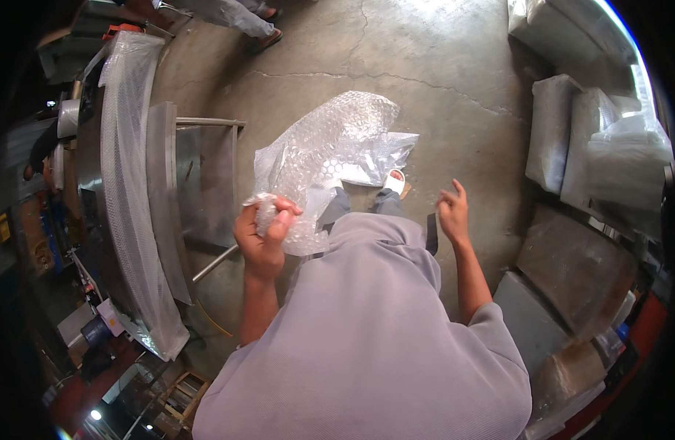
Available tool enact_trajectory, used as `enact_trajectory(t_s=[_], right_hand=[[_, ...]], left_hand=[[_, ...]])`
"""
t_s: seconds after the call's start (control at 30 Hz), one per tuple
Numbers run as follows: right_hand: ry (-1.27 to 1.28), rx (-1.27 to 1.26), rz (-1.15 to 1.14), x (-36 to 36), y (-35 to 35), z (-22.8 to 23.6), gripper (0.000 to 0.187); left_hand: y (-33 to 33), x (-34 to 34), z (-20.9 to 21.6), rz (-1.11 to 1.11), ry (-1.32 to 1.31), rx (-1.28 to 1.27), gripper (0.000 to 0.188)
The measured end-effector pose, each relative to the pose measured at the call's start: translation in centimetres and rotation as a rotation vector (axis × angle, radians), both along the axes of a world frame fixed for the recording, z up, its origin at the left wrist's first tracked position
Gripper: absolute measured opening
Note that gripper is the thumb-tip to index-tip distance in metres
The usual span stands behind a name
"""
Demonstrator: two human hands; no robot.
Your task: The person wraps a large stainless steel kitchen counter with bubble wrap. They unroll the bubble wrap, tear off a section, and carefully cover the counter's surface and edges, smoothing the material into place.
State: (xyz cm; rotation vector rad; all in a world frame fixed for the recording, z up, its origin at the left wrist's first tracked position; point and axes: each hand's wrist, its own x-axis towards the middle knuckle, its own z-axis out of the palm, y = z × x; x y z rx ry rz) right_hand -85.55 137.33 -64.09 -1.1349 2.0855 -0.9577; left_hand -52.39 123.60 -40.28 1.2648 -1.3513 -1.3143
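My left hand (264,233) is closed on the bunched edge of a sheet of clear bubble wrap (308,150). From that hand the sheet hangs down in front of my legs and spreads over the floor around my feet. Its far end curls up, and a smoother, shiny part lies to the right, near my white sandal (394,180). Out to the right of my body, my right hand (453,209) is raised with its fingers apart and nothing in it. The bubble wrap does not reach that hand.
A long table (96,169) draped with bubble wrap (128,183) runs along the left, with metal panels (205,176) beside it. Wrapped blocks (554,132) and flat panels (572,264) line the right side. Another person's legs (242,18) show at the top on the cracked concrete floor (455,66).
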Motion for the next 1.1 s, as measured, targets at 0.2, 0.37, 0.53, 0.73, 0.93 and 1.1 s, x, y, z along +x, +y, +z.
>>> enact_trajectory(t_s=[0.2,0.37,0.53,0.73,0.93,1.1], right_hand=[[-0.271,-0.014,-0.018,1.8,-8.3,2.0,0.032],[-0.202,0.021,0.236,5.1,-11.0,3.7,0.035],[-0.15,-0.074,0.325,10.3,-10.7,5.9,0.035],[-0.379,-0.203,0.417,13.4,-12.2,9.4,0.023],[-0.37,-0.262,0.441,14.4,-14.8,12.9,0.032],[-0.635,0.013,0.518,14.6,-14.1,14.8,0.051]], left_hand=[[-2.3,1.4,0.4,0.036,0.601,-0.014,0.026],[-3.4,2.0,2.3,0.005,0.764,-0.057,0.031],[-3.1,1.8,2.7,0.016,0.653,-0.132,0.033],[-2.1,1.2,0.8,0.047,0.084,-0.468,0.04],[-0.1,1.9,1.5,-0.068,-0.268,-0.374,0.05],[-1.9,2.7,1.1,-0.293,-0.368,-0.242,0.028]])
